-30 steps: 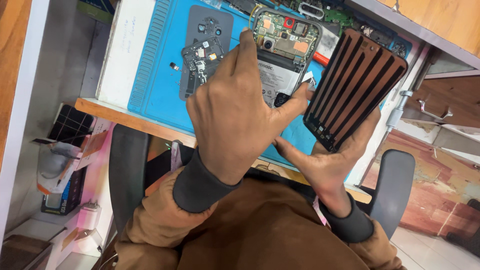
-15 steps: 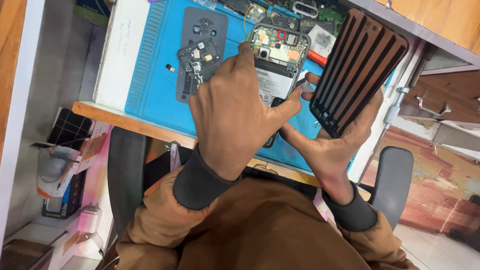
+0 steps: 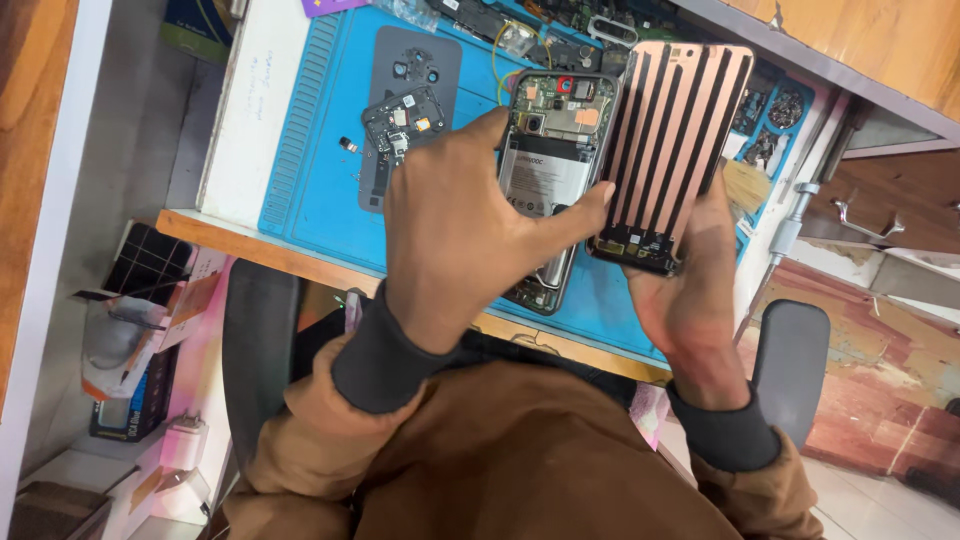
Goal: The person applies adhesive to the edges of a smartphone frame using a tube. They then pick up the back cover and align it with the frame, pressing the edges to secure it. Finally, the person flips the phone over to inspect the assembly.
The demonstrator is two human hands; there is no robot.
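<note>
Head view. Blue silicone work mat (image 3: 310, 150) lies on the white desk (image 3: 235, 120). Its moulded compartments along the far right edge (image 3: 775, 110) hold small dark parts, too small to identify. A grey phone back cover (image 3: 410, 75) and a loose black inner frame piece (image 3: 400, 120) lie on the mat, left of the hands.

The opened black smartphone with exposed circuit board and battery (image 3: 550, 160) rests on the mat, its lower end over the near edge. The left hand (image 3: 450, 240) is spread over it, index fingertip on its upper left edge, thumb across its lower right; whether it clamps or merely steadies cannot be told. The right hand (image 3: 680, 300) is closed around the lower end of a copper-and-black striped rectangular panel (image 3: 675, 140), held just beside the phone, touching its right edge.

Against the earlier frame, the striped panel now stands more upright and closer to the phone.
</note>
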